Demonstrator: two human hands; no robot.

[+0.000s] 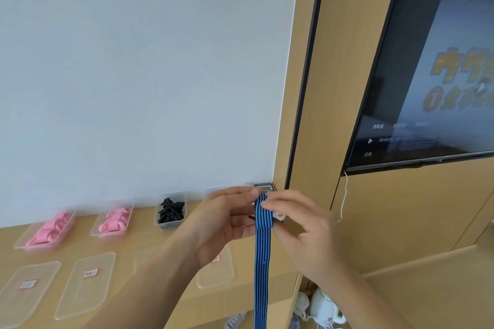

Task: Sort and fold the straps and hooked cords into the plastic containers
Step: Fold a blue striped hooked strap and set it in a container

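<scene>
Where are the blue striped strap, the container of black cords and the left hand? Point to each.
blue striped strap (262, 262): head view, on the hanging length below the hands.
container of black cords (171, 211): head view, on the black bundle inside it.
left hand (224, 218): head view, on the palm.

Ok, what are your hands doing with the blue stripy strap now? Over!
Left hand and right hand both pinch the blue strap at its top fold. Rest dangles down. Nothing in the way.
</scene>
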